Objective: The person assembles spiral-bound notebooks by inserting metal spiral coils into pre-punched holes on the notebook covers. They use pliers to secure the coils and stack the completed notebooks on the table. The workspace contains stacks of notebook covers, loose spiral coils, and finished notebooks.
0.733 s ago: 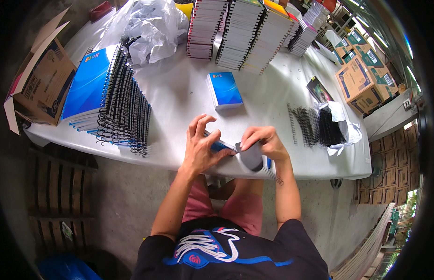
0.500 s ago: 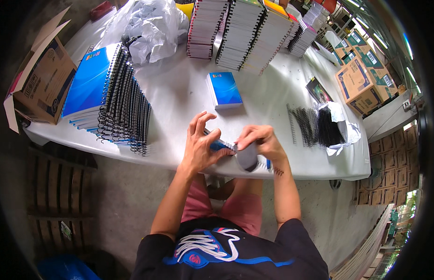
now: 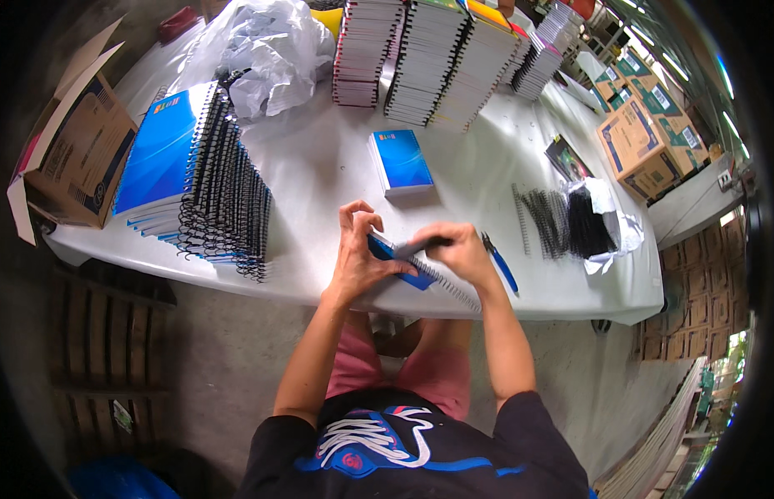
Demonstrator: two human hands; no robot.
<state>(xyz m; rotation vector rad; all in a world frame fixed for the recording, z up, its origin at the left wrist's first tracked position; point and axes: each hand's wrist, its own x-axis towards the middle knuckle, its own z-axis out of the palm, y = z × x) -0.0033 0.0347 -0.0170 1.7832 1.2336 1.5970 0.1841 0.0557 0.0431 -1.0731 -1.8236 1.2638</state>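
Note:
At the near edge of the table, my left hand grips a small blue-covered notebook, thumb and fingers closed around it. A dark spiral binding coil lies along the notebook's edge, and its free end sticks out toward the lower right. My right hand is closed on a flat dark grey piece, smeared by motion, held over the coil by my left thumb. What the piece is made of cannot be told. A slim blue-handled tool with a dark tip lies just right of my right hand.
A block of small blue books sits ahead of my hands. To the left rises a stack of coil-bound blue notebooks beside an open carton. Loose black coils lie at right. Tall bound stacks and a plastic bag stand behind.
The grey piece has swung from hanging below my right hand to up by my left thumb. My right hand has tilted, uncovering more of the coil and the blue-handled tool.

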